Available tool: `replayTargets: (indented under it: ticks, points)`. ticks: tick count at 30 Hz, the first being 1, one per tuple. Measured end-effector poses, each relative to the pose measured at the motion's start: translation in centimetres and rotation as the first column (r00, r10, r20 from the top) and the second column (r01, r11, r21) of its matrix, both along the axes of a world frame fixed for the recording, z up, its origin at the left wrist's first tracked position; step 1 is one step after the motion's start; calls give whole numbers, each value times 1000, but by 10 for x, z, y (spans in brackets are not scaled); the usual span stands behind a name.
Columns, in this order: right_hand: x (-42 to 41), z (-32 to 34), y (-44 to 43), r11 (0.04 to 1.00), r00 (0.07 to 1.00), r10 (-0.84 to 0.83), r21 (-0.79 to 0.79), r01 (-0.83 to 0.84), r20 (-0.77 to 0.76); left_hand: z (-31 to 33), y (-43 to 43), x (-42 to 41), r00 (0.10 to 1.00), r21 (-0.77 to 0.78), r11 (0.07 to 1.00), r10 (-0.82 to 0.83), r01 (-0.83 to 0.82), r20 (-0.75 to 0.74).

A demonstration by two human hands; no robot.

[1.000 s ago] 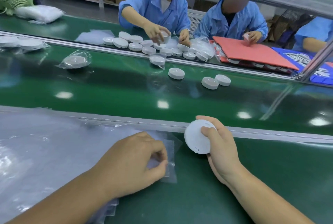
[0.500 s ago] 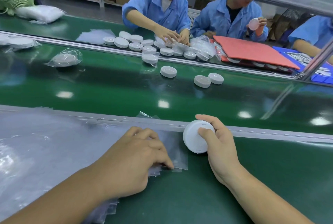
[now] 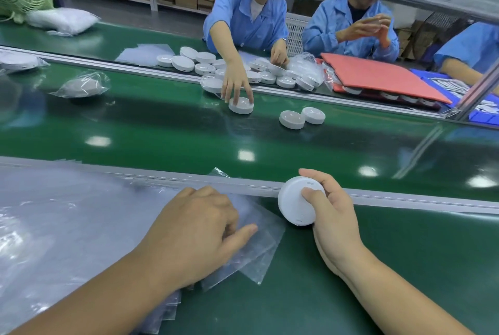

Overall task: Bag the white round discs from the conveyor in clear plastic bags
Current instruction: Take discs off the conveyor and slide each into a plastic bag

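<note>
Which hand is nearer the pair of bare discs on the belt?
Right. The right hand, gripping a disc, is straight across from the pair; the left hand, on the bags, is farther left.

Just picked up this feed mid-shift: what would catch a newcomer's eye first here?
The right hand grips a white disc at the near rail, and the left hand rests on a clear bag beside it. Across the green belt, a worker's hand reaches onto a second disc, in front of a heap of discs.

Clear bags (image 3: 67, 226) partly beyond left edge.
</note>
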State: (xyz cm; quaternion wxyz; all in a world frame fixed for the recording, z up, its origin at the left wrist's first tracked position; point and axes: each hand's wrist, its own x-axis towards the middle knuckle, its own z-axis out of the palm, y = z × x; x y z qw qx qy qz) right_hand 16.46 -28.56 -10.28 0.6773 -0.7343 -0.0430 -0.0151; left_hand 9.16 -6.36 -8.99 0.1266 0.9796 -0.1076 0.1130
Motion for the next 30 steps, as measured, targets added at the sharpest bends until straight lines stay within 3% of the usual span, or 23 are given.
replayTargets:
  ticks: [7, 11, 13, 15, 19, 22, 25, 27, 28, 30]
  points:
    - [-2, 2, 0, 999, 998, 21, -36, -19, 56, -5, 2, 1, 994, -61, 997, -52, 46, -95]
    - [-8, 0, 0, 987, 962, 102, -146, -66, 253, -7, 6, 2, 995, -155, 987, -61, 49, -80]
    - [-10, -1, -1, 954, 888, 178, -297, -50, 423, -7, 7, 3, 996, -212, 977, -46, 29, -75]
    - [-10, -4, -4, 887, 745, 325, -461, -27, 582, -7, 7, 4, 998, -278, 960, -26, 8, -61]
    - [-10, -10, -7, 784, 522, 535, -621, -13, 664, -7, 9, 6, 1000, -440, 898, 10, -18, -20]
    - [-9, -10, -10, 751, 450, 581, -659, 24, 678, -5, 9, 6, 999, -528, 849, 30, -18, 14]
    - [-11, -8, -7, 810, 489, 513, -586, -4, 706, -2, 10, 5, 1000, -621, 784, -3, 2, -1]
    - [-16, -4, -4, 876, 562, 418, -480, -42, 714, 2, 8, 3, 987, -723, 689, -142, 47, -71]
    - [-19, -1, -1, 907, 616, 358, -417, -52, 702, 5, 5, 1, 971, -753, 655, -214, 65, -103]
    - [-28, 6, 5, 969, 773, 209, -233, -81, 599, 5, -1, -2, 957, -726, 678, -272, 119, -97]
